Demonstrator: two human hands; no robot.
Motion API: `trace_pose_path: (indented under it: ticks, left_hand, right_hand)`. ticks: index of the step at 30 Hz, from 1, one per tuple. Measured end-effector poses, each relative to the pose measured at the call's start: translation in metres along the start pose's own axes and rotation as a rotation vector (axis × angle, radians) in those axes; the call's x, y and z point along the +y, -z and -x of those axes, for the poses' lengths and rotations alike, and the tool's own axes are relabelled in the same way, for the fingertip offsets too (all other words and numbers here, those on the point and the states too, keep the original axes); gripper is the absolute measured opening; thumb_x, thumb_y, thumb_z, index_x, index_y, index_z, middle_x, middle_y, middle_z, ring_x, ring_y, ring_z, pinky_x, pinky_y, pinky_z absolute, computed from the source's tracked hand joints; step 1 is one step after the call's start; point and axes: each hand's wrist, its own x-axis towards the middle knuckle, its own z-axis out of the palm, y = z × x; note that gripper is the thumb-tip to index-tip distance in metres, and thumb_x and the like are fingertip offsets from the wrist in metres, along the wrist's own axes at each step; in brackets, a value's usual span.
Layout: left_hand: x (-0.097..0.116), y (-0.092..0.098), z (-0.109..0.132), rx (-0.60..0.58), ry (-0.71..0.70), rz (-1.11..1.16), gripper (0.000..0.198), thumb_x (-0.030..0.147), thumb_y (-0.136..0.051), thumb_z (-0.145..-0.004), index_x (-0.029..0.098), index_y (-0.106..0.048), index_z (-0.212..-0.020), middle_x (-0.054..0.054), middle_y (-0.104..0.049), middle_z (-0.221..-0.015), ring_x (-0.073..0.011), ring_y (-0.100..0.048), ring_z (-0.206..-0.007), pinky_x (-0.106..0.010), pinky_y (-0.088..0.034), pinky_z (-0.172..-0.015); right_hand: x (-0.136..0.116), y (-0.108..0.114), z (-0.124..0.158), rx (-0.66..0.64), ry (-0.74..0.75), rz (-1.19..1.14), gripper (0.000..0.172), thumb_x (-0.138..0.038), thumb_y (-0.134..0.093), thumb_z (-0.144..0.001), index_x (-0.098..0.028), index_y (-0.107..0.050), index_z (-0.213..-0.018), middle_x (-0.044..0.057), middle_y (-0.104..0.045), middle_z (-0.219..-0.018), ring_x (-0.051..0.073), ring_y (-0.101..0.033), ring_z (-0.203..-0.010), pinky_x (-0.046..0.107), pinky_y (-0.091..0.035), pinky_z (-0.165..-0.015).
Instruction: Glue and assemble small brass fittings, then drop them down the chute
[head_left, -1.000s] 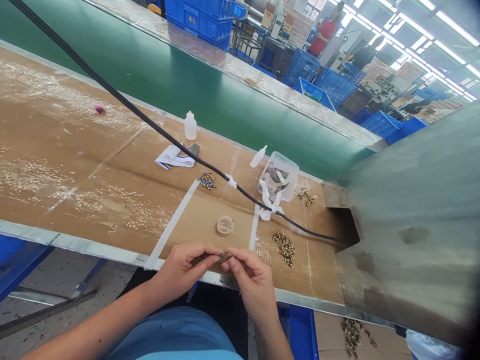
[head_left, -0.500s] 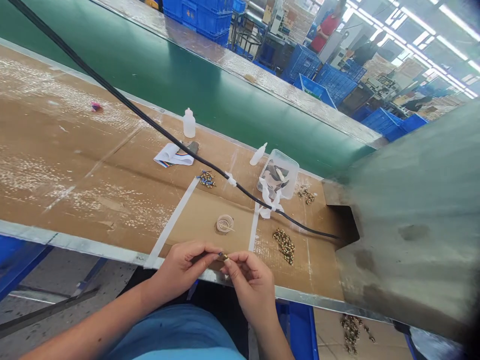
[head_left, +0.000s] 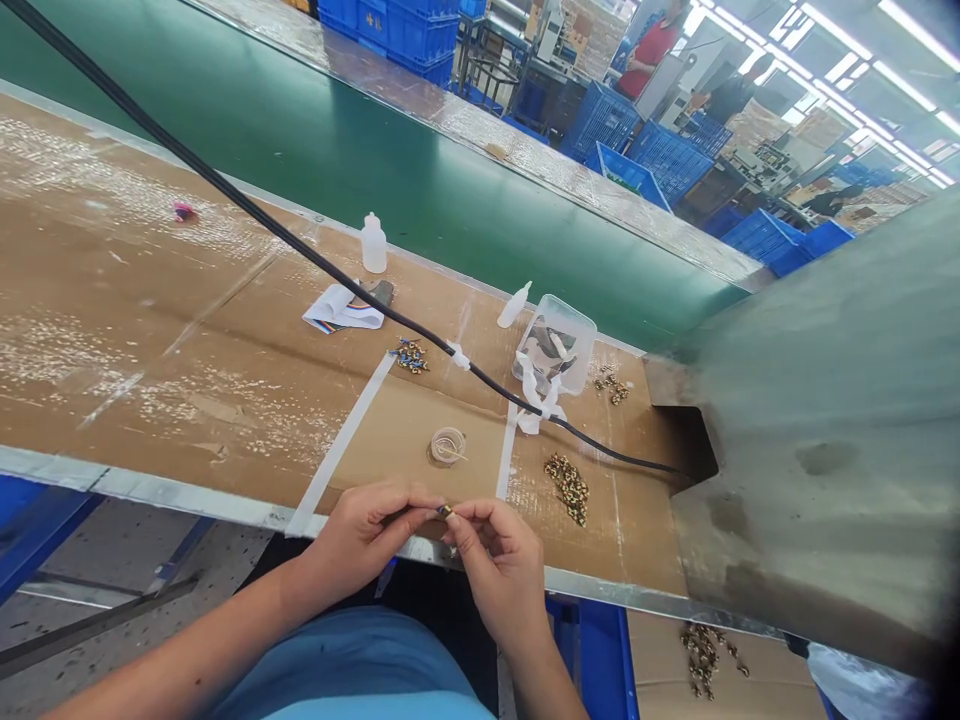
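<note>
My left hand (head_left: 367,535) and my right hand (head_left: 499,560) meet at the near edge of the brown cardboard-covered bench (head_left: 150,330). Both pinch one tiny brass-coloured part (head_left: 447,512) between their fingertips. Just beyond the hands sits a small clear round cap (head_left: 448,445) with a thin stick in it. To the right of it lies a heap of small brass parts (head_left: 568,487). A smaller cluster of blue-and-brass parts (head_left: 410,356) lies further back.
A black cable (head_left: 300,255) crosses the bench diagonally, taped down. Behind it stand a small white bottle (head_left: 373,244), a fallen dropper bottle (head_left: 514,305), a clear plastic tub (head_left: 559,343) and folded paper (head_left: 341,310). A green conveyor belt (head_left: 375,170) runs behind; a grey metal housing (head_left: 825,450) fills the right.
The hands have stayed together at the bench edge; the fingertips closed a little tighter on the small part. The view drifted slightly.
</note>
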Motion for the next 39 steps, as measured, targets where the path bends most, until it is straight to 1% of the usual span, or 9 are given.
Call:
trace_pose_path:
  ticks: [6,10,13,17,22,24,31,39]
  left_hand:
    - [0.001,0.000,0.002,-0.002,-0.076,-0.084,0.018,0.013,-0.047,-0.093,0.020,-0.063,-0.100,-0.002,-0.067,-0.088,-0.0133,-0.062,-0.083,-0.022,-0.048,-0.075]
    - [-0.003,-0.003,0.005,-0.010,-0.122,-0.132,0.018,0.010,-0.046,-0.094,0.019,-0.060,-0.102,-0.002,-0.064,-0.087,-0.0134,-0.059,-0.084,-0.023,-0.046,-0.077]
    - [-0.006,-0.005,0.009,-0.017,-0.144,-0.175,0.018,0.010,-0.046,-0.094,0.019,-0.058,-0.103,-0.003,-0.063,-0.088,-0.0145,-0.058,-0.086,-0.025,-0.045,-0.080]
    - [-0.008,-0.006,0.009,-0.042,-0.127,-0.195,0.017,0.014,-0.042,-0.096,0.018,-0.058,-0.102,-0.004,-0.062,-0.086,-0.0156,-0.057,-0.085,-0.026,-0.045,-0.078]
    - [-0.004,-0.004,0.006,-0.092,-0.065,-0.151,0.018,0.015,-0.040,-0.096,0.018,-0.058,-0.096,-0.004,-0.060,-0.083,-0.0155,-0.056,-0.081,-0.026,-0.044,-0.075]
    - [-0.003,-0.004,0.005,-0.098,-0.055,-0.136,0.018,0.014,-0.041,-0.096,0.018,-0.058,-0.094,-0.003,-0.061,-0.083,-0.0150,-0.056,-0.082,-0.025,-0.043,-0.075]
    - [-0.004,-0.005,0.004,-0.087,-0.046,-0.121,0.017,0.015,-0.042,-0.095,0.017,-0.059,-0.091,-0.004,-0.062,-0.083,-0.0154,-0.056,-0.080,-0.026,-0.043,-0.075]
    - [-0.004,-0.004,0.003,-0.092,-0.005,-0.091,0.018,0.015,-0.043,-0.094,0.017,-0.060,-0.089,-0.004,-0.062,-0.082,-0.0159,-0.056,-0.080,-0.026,-0.042,-0.074]
  right_hand:
    - [0.000,-0.002,0.004,0.016,-0.026,-0.011,0.017,-0.031,-0.058,-0.088,-0.017,-0.065,-0.082,0.003,-0.065,-0.068,0.014,-0.060,-0.062,0.023,-0.046,-0.056]
    - [0.002,-0.002,0.006,0.018,-0.033,0.004,0.018,-0.032,-0.058,-0.088,-0.017,-0.066,-0.082,0.003,-0.066,-0.069,0.014,-0.061,-0.063,0.023,-0.045,-0.057]
    - [0.006,-0.002,0.006,0.001,-0.069,-0.037,0.019,-0.033,-0.058,-0.088,-0.017,-0.065,-0.081,0.004,-0.066,-0.070,0.015,-0.061,-0.064,0.024,-0.047,-0.059]
    - [0.009,0.000,0.005,-0.032,-0.108,-0.094,0.020,-0.034,-0.060,-0.087,-0.016,-0.066,-0.081,0.004,-0.067,-0.069,0.016,-0.061,-0.063,0.025,-0.047,-0.057]
    - [0.008,0.003,0.002,-0.038,-0.001,0.043,0.018,-0.031,-0.059,-0.088,-0.019,-0.069,-0.080,0.003,-0.066,-0.070,0.015,-0.060,-0.065,0.025,-0.045,-0.059]
    - [0.008,0.004,0.000,-0.044,0.011,0.065,0.018,-0.030,-0.058,-0.088,-0.019,-0.070,-0.080,0.003,-0.066,-0.070,0.016,-0.059,-0.065,0.025,-0.044,-0.059]
    - [0.009,0.008,-0.004,-0.103,-0.061,0.015,0.017,-0.030,-0.061,-0.086,-0.018,-0.070,-0.079,0.003,-0.066,-0.070,0.015,-0.059,-0.065,0.025,-0.044,-0.059]
    - [0.011,0.010,-0.007,-0.097,-0.002,0.083,0.017,-0.030,-0.060,-0.086,-0.019,-0.070,-0.077,0.003,-0.064,-0.070,0.015,-0.059,-0.066,0.024,-0.044,-0.059]
